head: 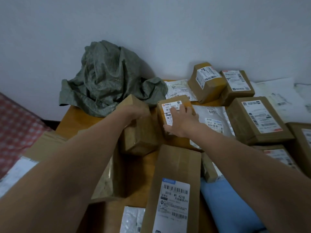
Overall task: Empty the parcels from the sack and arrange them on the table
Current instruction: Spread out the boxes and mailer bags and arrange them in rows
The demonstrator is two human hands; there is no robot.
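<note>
A crumpled grey-green sack [107, 78] lies slumped at the back left of the wooden table [70, 118]. My left hand [138, 111] grips the top of a plain brown box [141, 132] just right of the sack. My right hand [181, 121] holds a small brown box with a white label [170, 108], fingers over its label and thumb at its near edge. The two boxes stand side by side. A long brown carton with a barcode label [173, 190] lies in front of them, near me.
Several labelled brown boxes [257, 120] and white poly mailers [213, 118] cover the table's right side. A blue soft parcel [225, 206] lies at the near right. More cartons [107, 179] sit under my left forearm. A red patterned cloth [15, 128] is at far left; a wall stands behind.
</note>
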